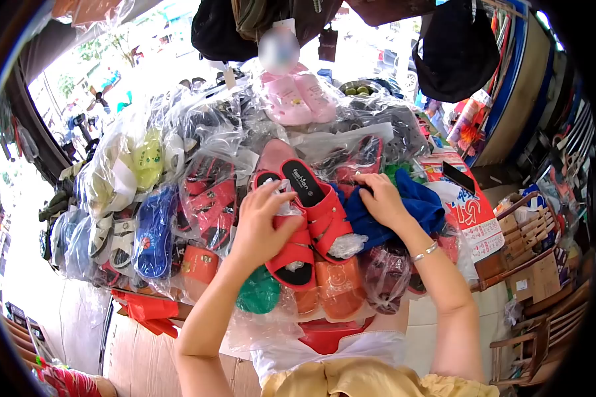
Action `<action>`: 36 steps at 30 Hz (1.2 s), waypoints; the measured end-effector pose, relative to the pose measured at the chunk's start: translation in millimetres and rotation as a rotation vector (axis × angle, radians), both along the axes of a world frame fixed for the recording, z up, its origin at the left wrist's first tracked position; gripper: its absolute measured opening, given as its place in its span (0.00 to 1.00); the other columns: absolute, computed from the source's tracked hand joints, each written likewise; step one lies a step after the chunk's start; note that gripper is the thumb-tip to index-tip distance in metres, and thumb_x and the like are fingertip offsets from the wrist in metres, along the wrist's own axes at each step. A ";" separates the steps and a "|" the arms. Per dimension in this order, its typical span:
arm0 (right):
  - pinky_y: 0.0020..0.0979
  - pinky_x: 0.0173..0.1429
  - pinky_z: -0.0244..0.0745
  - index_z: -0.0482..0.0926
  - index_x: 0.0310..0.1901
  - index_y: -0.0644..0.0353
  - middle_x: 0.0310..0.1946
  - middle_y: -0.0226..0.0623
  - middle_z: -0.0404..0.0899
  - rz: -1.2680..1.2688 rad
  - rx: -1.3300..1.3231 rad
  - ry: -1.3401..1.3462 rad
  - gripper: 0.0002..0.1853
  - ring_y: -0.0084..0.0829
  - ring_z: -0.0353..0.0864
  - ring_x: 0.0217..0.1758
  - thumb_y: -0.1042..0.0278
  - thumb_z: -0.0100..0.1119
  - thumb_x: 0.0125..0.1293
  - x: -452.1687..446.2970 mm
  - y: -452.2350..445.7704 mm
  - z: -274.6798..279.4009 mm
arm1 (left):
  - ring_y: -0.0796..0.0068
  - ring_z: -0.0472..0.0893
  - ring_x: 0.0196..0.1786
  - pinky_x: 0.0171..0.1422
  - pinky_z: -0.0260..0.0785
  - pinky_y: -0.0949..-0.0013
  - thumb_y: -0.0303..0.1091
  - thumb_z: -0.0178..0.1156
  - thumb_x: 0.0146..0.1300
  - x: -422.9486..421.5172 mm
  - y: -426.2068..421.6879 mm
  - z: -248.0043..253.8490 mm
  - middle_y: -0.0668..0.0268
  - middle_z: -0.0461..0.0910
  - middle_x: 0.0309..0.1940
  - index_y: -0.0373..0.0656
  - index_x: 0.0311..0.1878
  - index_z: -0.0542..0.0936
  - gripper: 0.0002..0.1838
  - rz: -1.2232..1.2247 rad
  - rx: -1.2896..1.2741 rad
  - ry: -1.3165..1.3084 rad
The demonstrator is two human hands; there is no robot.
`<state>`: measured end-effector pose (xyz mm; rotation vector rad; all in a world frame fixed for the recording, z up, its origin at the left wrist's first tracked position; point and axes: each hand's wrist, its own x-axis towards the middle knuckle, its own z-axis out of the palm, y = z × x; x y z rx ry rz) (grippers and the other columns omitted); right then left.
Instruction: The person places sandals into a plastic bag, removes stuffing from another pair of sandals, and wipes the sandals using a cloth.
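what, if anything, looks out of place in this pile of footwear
The blue cloth by the right hand looks odd: it lies crumpled among mostly plastic-wrapped footwear. The red sandals lie slanted, outside any bag, over orange slippers. No spill or damage is evident.

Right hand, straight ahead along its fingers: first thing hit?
Probably the bagged red-and-black sandal just past the fingertips of the right hand; depth is unclear, so they may already touch its plastic.

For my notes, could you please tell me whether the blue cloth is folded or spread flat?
Neither: the blue cloth lies bunched up in uneven creases, with the right hand on it.
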<state>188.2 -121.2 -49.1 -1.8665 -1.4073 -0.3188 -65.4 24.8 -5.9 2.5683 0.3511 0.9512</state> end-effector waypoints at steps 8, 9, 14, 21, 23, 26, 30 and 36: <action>0.41 0.45 0.72 0.82 0.34 0.56 0.32 0.40 0.83 -0.003 -0.231 -0.153 0.11 0.44 0.81 0.39 0.57 0.65 0.57 -11.2 11.7 -3.5 | 0.61 0.80 0.42 0.49 0.70 0.59 0.47 0.67 0.55 39.3 -27.0 10.7 0.66 0.79 0.31 0.44 0.34 0.79 0.16 0.067 0.272 0.215; 0.42 0.43 0.73 0.82 0.32 0.56 0.30 0.41 0.83 0.025 -0.158 -0.057 0.10 0.45 0.82 0.38 0.58 0.64 0.59 -12.0 12.9 1.3 | 0.61 0.80 0.42 0.49 0.70 0.59 0.47 0.67 0.55 37.8 -24.6 7.3 0.66 0.79 0.31 0.44 0.34 0.79 0.16 0.073 0.282 0.209; 0.28 0.43 0.73 0.80 0.37 0.61 0.31 0.32 0.82 -0.016 0.351 0.519 0.07 0.24 0.79 0.36 0.66 0.59 0.66 32.6 -18.1 50.0 | 0.62 0.80 0.33 0.36 0.72 0.62 0.42 0.68 0.55 29.7 -12.1 19.0 0.65 0.78 0.29 0.44 0.35 0.78 0.14 -0.078 0.239 -0.055; 0.17 0.35 0.63 0.79 0.38 0.60 0.29 0.22 0.74 0.016 0.961 0.391 0.08 0.11 0.67 0.30 0.64 0.58 0.70 -0.6 -46.7 163.6 | 0.66 0.79 0.36 0.41 0.70 0.62 0.44 0.69 0.53 62.7 -0.8 -8.3 0.68 0.79 0.31 0.46 0.33 0.79 0.13 -0.207 0.272 -0.047; 0.19 0.36 0.67 0.77 0.38 0.60 0.30 0.25 0.76 0.016 0.809 0.290 0.07 0.15 0.70 0.31 0.66 0.58 0.70 -20.7 -29.1 138.4 | 0.67 0.79 0.37 0.43 0.68 0.63 0.45 0.69 0.51 61.6 0.5 -12.9 0.70 0.79 0.31 0.47 0.33 0.79 0.14 -0.144 0.274 -0.038; 0.29 0.47 0.72 0.76 0.43 0.59 0.43 0.36 0.78 0.379 0.383 0.440 0.13 0.25 0.77 0.44 0.67 0.67 0.59 -34.1 3.9 56.1 | 0.69 0.78 0.37 0.43 0.66 0.65 0.44 0.70 0.50 57.8 1.3 -19.5 0.73 0.80 0.31 0.49 0.33 0.80 0.13 -0.129 0.253 -0.088; 0.49 0.62 0.64 0.73 0.51 0.56 0.57 0.44 0.70 0.346 0.061 -0.296 0.30 0.45 0.68 0.63 0.59 0.73 0.46 -45.4 5.2 14.0 | 0.70 0.78 0.37 0.43 0.65 0.65 0.42 0.70 0.50 57.3 3.2 -25.0 0.75 0.81 0.32 0.50 0.33 0.81 0.11 -0.135 0.294 -0.119; 0.39 0.55 0.73 0.80 0.47 0.56 0.49 0.43 0.78 -0.109 0.131 -0.084 0.14 0.46 0.76 0.56 0.72 0.63 0.57 6.8 -2.7 15.6 | 0.67 0.78 0.41 0.46 0.66 0.64 0.38 0.69 0.52 54.0 4.9 -26.1 0.71 0.82 0.37 0.48 0.37 0.81 0.11 -0.170 0.235 -0.119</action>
